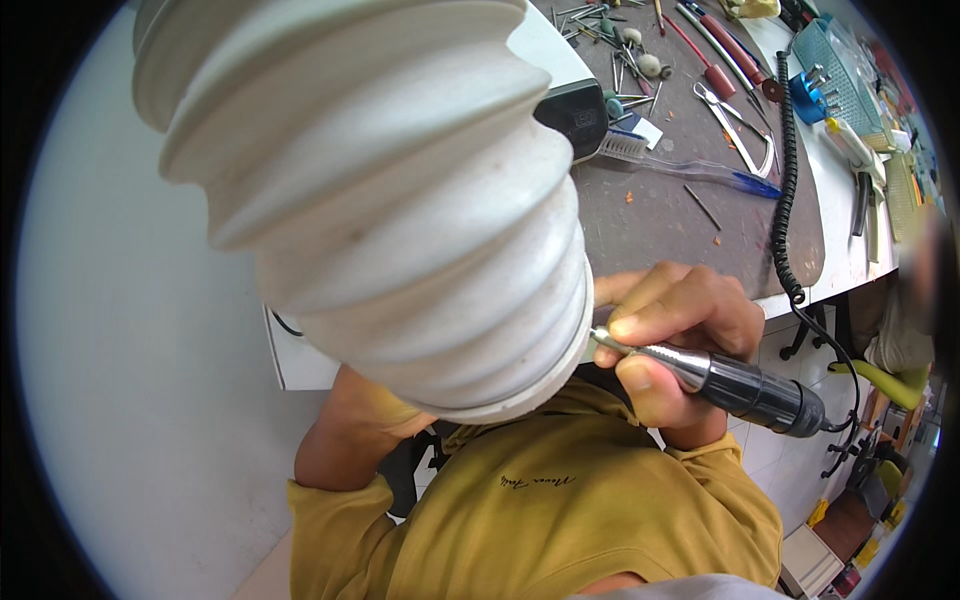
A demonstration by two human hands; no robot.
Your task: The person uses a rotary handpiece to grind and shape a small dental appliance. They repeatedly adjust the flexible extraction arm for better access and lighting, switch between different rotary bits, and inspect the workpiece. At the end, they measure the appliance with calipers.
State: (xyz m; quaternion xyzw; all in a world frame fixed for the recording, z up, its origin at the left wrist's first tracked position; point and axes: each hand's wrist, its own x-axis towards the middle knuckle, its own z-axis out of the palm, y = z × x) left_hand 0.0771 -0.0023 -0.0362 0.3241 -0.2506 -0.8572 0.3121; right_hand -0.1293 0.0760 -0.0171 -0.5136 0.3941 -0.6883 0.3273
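One big white ribbed hose [390,190] filled the middle of the frame. I saw my right hand [675,330] wrapped tight around a black-and-silver grinding tool [735,385] at center right, below the worktop [680,215]. My left hand was hidden behind the hose, so I could not tell its grip.

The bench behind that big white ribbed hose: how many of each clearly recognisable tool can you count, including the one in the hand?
Rotary handpiece, held in the right hand: 1
Clear-handled toothbrush: 1
Metal pliers: 1
Red-handled tools: 2
Blue bur holder: 1
Total: 6
The small burs scattered at the far edge are too tiny to count. The left hand is hidden behind the white ribbed hose.
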